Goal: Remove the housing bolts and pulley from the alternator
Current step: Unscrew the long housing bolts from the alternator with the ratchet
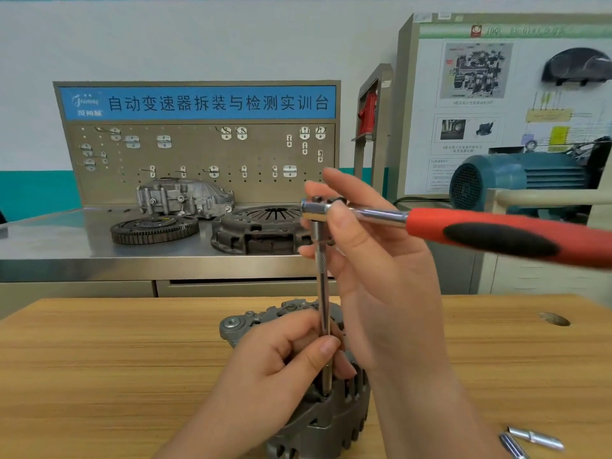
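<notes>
Head view shows the left hand (284, 352) wrapped round the lower part of the extension bar (322, 293). The right hand (374, 260) pinches the head of the ratchet (496, 233), whose red handle sticks out to the right. To do this bolt well, I would keep the bar dead upright over the fastener (a tilted socket rounds the head). I would press down with the right hand and let the left steady rather than twist. The bar's lower end sinks into a dark recess, so whether it is seated on a bolt cannot be told. The alternator (331, 422) stands on the wooden table (99, 359), near centre, just under the left hand.
</notes>
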{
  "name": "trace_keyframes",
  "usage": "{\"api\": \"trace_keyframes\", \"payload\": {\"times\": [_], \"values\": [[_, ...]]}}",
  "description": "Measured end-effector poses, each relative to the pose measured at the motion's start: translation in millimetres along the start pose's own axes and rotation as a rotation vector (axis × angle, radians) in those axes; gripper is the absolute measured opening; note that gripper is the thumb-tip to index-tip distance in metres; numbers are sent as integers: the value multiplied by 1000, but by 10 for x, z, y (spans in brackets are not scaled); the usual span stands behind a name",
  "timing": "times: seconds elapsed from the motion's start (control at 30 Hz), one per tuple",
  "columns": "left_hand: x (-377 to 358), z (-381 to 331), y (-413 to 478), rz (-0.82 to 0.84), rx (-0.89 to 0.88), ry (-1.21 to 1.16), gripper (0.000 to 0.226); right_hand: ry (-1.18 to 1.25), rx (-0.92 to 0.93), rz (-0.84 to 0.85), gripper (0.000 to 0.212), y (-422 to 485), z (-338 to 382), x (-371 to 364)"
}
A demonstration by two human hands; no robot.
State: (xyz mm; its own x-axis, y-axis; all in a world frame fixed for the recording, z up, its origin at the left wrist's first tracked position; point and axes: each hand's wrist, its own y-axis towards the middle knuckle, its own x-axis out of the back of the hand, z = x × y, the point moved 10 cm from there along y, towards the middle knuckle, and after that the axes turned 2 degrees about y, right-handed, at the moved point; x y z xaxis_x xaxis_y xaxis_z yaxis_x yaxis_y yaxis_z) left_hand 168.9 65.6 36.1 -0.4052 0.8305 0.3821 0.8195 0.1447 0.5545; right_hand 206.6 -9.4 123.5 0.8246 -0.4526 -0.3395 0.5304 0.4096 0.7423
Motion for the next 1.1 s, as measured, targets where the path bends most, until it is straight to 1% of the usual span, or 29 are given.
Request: {"api": "trace_keyframes", "payload": {"times": [0.07, 0.17, 0.27, 0.4, 0.6, 0.7, 0.77, 0.83, 0.87, 0.93, 0.97, 1.0, 1.03, 1.1], "values": [[7, -9, 0, -11, -5, 1, 27, 26, 3, -3, 27, -8, 11, -26], [8, -4, -7, -19, 1, -31, 28, 118, -79, -4, 29, -8, -70, -50], [5, 24, -17, -7, 22, -61, 29, 156, -130, -10, 29, -1, -98, -43], [3, 8, -9, -7, 15, -67, 26, 224, -205, 18, 41, -2, -123, -61], [-2, 19, -7, 5, 23, -63, 28, 371, -315, 58, 36, 5, -202, -79], [3, 26, -3, -5, 28, -48, 29, 438, -344, 51, 32, 1, -229, -80], [7, 39, -4, -11, 31, -48, 28, 426, -305, 61, 27, -4, -222, -93], [19, 65, -3, -22, 44, -64, 26, 303, -181, 63, 20, -11, -145, -78], [24, 81, -3, -27, 53, -65, 26, 167, -77, 51, 16, 1, -58, -45], [28, 105, 2, -34, 62, -46, 28, -207, 184, 17, 16, -12, 209, -22], [28, 109, 3, -36, 60, -39, 29, -346, 275, 46, 18, -37, 291, -88], [25, 111, 2, -36, 58, -37, 29, -426, 331, 56, 20, -58, 307, -100], [22, 111, 3, -34, 58, -36, 29, -375, 289, 26, 20, -51, 277, -78], [21, 102, 2, -33, 59, -35, 30, -69, 84, -29, 18, -5, 99, -13]]}}
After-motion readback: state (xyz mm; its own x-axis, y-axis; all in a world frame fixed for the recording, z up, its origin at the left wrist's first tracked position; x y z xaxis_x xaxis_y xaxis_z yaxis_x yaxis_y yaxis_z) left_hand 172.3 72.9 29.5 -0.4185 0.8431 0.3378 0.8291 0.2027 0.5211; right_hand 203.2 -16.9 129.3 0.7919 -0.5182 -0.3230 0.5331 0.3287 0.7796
